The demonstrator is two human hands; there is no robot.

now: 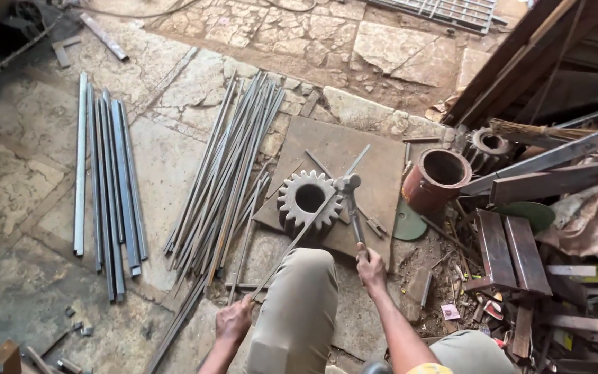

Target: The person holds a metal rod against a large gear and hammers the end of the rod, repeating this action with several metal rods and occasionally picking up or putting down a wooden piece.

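My left hand (234, 320) grips the near end of a thin steel rod (297, 235) that slants up and right, resting across a big grey gear wheel (309, 199). That gear lies on a flat steel plate (375, 166). My right hand (369, 267) holds the handle of a hammer (349, 195), its head sitting on the rod right beside the gear. Between my hands my left knee (300, 305) in beige trousers rises over the ground.
A pile of thin rods (224, 173) lies left of the plate, flat steel bars (109, 187) further left. A rusty pipe section (436, 179), a second gear (487, 147), a green disc (407, 226) and scrap metal pieces (520, 256) crowd the right. The ground is cracked stone.
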